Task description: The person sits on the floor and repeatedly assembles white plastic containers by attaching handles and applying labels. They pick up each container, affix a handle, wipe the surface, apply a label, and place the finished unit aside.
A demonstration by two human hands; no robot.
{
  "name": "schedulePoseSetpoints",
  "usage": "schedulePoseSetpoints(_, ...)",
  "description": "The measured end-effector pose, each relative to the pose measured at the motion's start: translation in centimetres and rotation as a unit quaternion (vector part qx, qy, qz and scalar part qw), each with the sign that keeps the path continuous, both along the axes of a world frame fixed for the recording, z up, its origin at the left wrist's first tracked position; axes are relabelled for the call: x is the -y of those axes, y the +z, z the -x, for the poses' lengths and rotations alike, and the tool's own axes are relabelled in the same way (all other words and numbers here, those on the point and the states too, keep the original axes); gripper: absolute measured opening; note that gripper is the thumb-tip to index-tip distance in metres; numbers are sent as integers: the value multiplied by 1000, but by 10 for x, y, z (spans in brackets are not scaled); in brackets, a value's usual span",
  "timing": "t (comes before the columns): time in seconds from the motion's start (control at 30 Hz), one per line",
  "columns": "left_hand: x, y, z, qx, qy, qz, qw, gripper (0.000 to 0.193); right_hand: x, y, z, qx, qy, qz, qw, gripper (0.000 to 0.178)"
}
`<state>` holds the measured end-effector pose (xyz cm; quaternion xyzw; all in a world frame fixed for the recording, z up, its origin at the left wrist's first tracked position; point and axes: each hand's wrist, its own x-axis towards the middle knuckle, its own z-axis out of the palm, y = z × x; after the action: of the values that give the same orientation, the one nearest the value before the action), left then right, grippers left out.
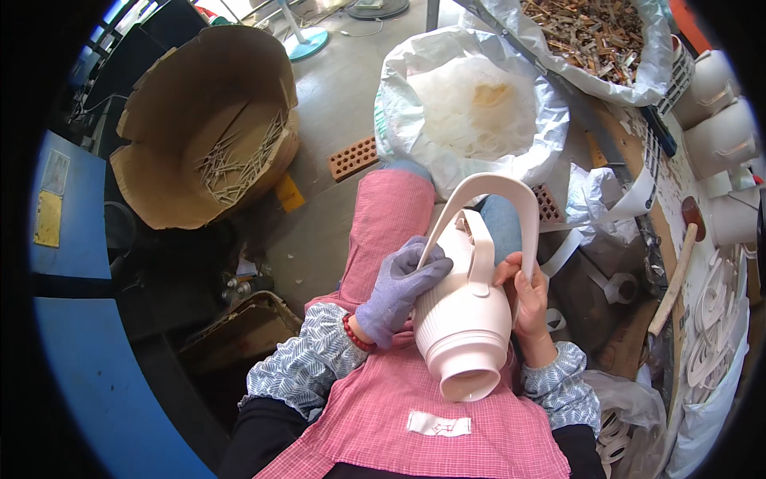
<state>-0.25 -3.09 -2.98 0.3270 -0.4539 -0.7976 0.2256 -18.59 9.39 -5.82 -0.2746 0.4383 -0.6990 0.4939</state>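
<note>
My left hand (403,287), in a lavender glove, comes in from the lower left, its wrist ringed with red beads. Its fingers point right and are bent nearly closed, pinching the left leg of a pale pink loop (487,184). My bare right hand (528,299) comes up from the lower right, fingers curled and thumb raised, closed around the loop's right leg. The loop arches above the matching jug (463,327), which sits tilted over my lap just right of the frame's centre, its round mouth toward the bottom edge and its own handle (482,255) up between my hands. I can't tell whether the loop is joined to the jug.

At bottom centre, a white patch (439,425) on my pink apron (359,435) bears dark marks. At the far left, a blue cabinet (72,239) carries a pale label (55,172) and a yellow one below it, too small to read. Green print shows on the white sack (391,112) at upper centre.
</note>
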Motion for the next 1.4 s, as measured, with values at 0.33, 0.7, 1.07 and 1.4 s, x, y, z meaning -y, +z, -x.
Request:
schedulePoseSetpoints(0.33,73,99,0,-196,133,447,863,16,86,114,32,-487,-92,238,835,55)
schedulePoseSetpoints(0.7,135,128,33,34,-299,533,791,29,38,239,293,-258,-327,213,884,26)
schedulePoseSetpoints(1.07,134,18,-71,200,-75,283,935,21,-29,207,533,-624,-678,-93,378,49)
schedulePoseSetpoints(1.4,66,-280,-405,479,148,134,855,25,0,99,352,-812,-214,-151,522,32)
